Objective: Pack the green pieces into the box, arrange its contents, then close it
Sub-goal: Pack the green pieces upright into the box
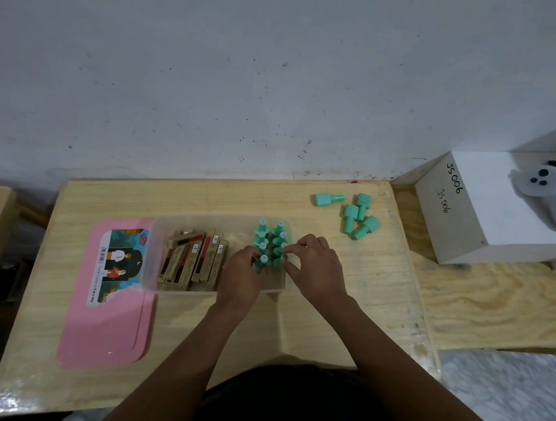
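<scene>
The green pieces (pixel 271 244) stand in two rows at the right end of the box (pixel 152 265), mid-table (pixel 188 331). My left hand (pixel 240 275) pinches the nearest one and my right hand (pixel 315 265) pinches its neighbour. They look light, hard and tippy, best gripped by the narrow stem. Loose pieces (pixel 355 215) lie near the far right corner, and the pink lid (pixel 111 313) lies to the left.

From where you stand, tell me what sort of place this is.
Probably a small packing workstation. A plywood table sits against a scuffed white wall, a clear box holds barcoded cartons and green pieces, and a white box beside the table is hand-marked JS006.
</scene>
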Demonstrator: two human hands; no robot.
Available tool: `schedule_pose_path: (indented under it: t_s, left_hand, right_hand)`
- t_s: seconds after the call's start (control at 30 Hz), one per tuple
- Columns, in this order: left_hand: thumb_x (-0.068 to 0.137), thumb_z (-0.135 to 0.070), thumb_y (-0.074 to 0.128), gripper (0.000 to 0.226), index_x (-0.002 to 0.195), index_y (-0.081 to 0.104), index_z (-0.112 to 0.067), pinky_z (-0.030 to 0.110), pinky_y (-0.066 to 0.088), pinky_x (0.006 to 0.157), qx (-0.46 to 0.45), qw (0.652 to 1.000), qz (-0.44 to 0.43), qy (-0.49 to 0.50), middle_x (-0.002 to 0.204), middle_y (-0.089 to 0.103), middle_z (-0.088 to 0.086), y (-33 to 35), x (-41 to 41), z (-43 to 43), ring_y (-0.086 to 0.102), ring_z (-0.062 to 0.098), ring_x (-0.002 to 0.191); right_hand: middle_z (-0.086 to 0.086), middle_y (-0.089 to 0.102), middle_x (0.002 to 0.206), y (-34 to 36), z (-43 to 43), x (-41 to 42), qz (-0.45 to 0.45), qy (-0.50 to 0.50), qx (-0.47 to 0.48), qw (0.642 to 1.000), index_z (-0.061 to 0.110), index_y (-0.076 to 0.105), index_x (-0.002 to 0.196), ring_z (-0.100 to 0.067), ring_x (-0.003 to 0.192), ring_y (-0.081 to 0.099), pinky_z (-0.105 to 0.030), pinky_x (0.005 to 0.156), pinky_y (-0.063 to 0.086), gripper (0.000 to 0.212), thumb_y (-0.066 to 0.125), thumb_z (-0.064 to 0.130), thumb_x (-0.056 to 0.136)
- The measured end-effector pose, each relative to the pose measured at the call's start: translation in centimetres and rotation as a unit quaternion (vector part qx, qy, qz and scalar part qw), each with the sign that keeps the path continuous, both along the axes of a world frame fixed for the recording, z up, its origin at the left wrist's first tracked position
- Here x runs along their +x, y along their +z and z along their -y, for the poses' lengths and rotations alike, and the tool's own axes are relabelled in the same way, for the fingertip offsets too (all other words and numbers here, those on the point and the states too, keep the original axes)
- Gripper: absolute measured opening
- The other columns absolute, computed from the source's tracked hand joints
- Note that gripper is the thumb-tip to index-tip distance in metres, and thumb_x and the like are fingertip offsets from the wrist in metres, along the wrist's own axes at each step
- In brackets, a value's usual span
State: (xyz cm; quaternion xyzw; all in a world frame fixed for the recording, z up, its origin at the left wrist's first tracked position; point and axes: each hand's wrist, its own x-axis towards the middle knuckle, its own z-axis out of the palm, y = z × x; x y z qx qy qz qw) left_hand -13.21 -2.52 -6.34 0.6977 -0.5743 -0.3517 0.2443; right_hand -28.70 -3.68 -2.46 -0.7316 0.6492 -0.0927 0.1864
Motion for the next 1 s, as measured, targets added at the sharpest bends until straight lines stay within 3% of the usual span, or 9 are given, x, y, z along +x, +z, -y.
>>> schedule_pose_path:
  t_s: [0.17, 0.3, 0.43, 0.53, 0.63, 0.77, 0.9, 1.0]
  left_hand:
    - [0.08, -0.024, 0.07, 0.025, 0.1, 0.056, -0.021, 0.032, 0.05, 0.073, -0.041, 0.998, 0.05, -0.001, 0.102, 0.062, -0.001, 1.5, 0.1, -0.8, 0.059, 0.016, 0.093]
    - [0.081, -0.03, 0.068, 0.026, 0.101, 0.06, -0.016, 0.027, 0.047, 0.072, -0.154, 0.984, 0.089, -0.022, 0.099, 0.061, -0.002, 3.9, -0.9, -0.5, 0.057, 0.015, 0.09]
    - [0.085, -0.028, 0.064, 0.018, 0.097, 0.06, -0.015, 0.023, 0.044, 0.07, -0.206, 0.972, 0.062, -0.093, 0.095, 0.059, -0.003, 6.0, -3.6, 1.8, 0.054, 0.012, 0.086]
    - [0.087, -0.029, 0.061, 0.016, 0.098, 0.061, -0.017, 0.021, 0.042, 0.071, -0.219, 0.967, 0.052, -0.118, 0.096, 0.06, -0.004, 6.5, -6.2, 4.5, 0.055, 0.012, 0.088]
    - [0.086, -0.028, 0.06, 0.024, 0.107, 0.061, -0.017, 0.03, 0.048, 0.074, -0.193, 0.966, 0.072, -0.155, 0.103, 0.06, 0.0, 5.9, -8.5, 7.7, 0.057, 0.018, 0.093]
    - [0.088, -0.028, 0.059, 0.044, 0.129, 0.048, -0.018, 0.042, 0.051, 0.085, -0.054, 0.972, 0.086, -0.213, 0.125, 0.05, 0.004, 3.9, -10.8, 12.0, 0.055, 0.024, 0.111]
    - [0.09, -0.03, 0.057, 0.057, 0.141, 0.035, -0.017, 0.044, 0.044, 0.099, 0.014, 0.947, 0.189, -0.26, 0.14, 0.039, 0.006, 1.4, -12.2, 15.3, 0.042, 0.027, 0.127]
    - [0.091, -0.031, 0.055, 0.059, 0.143, 0.032, -0.017, 0.044, 0.042, 0.099, 0.038, 0.926, 0.239, -0.291, 0.142, 0.038, 0.007, -0.3, -12.6, 16.9, 0.04, 0.03, 0.127]
  right_hand:
    - [0.006, 0.058, 0.103, 0.4, -0.4, -2.0, 0.062, -0.042, -0.019, 0.997, 0.029, 0.069, 0.112, -0.013, 0.1, 0.051, -0.029, 0.08, 0.046, 0.026, 0.066, 0.037, 0.088]
    - [0.007, 0.057, 0.109, 0.3, -0.6, -5.7, 0.095, -0.14, -0.006, 0.986, 0.03, 0.067, 0.114, -0.01, 0.101, 0.052, -0.03, 0.078, 0.05, 0.026, 0.063, 0.039, 0.089]
    - [0.006, 0.059, 0.111, -0.5, -0.3, -10.0, 0.101, -0.223, 0.035, 0.969, 0.031, 0.066, 0.115, -0.008, 0.091, 0.055, -0.027, 0.07, 0.047, 0.026, 0.061, 0.04, 0.091]
    - [0.004, 0.06, 0.112, -1.2, 0.6, -12.5, 0.087, -0.248, 0.069, 0.962, 0.031, 0.063, 0.119, -0.009, 0.089, 0.056, -0.028, 0.071, 0.048, 0.029, 0.061, 0.04, 0.091]
    - [0.002, 0.058, 0.121, -1.8, 1.7, -13.9, 0.074, -0.239, 0.084, 0.965, 0.03, 0.058, 0.125, -0.014, 0.102, 0.057, -0.033, 0.079, 0.053, 0.033, 0.057, 0.038, 0.093]
    - [0.002, 0.044, 0.145, -2.6, 4.0, -14.5, 0.006, -0.188, 0.089, 0.978, 0.027, 0.05, 0.135, -0.019, 0.126, 0.046, -0.04, 0.09, 0.052, 0.041, 0.051, 0.021, 0.095]
    - [-0.004, 0.039, 0.15, -3.6, 6.2, -15.1, -0.075, -0.093, 0.067, 0.991, 0.02, 0.046, 0.139, -0.025, 0.128, 0.046, -0.043, 0.085, 0.054, 0.048, 0.054, 0.014, 0.092]
    - [-0.006, 0.044, 0.145, -3.9, 7.2, -15.6, -0.106, -0.049, 0.067, 0.991, 0.02, 0.051, 0.134, -0.026, 0.128, 0.045, -0.044, 0.088, 0.051, 0.042, 0.056, 0.02, 0.092]
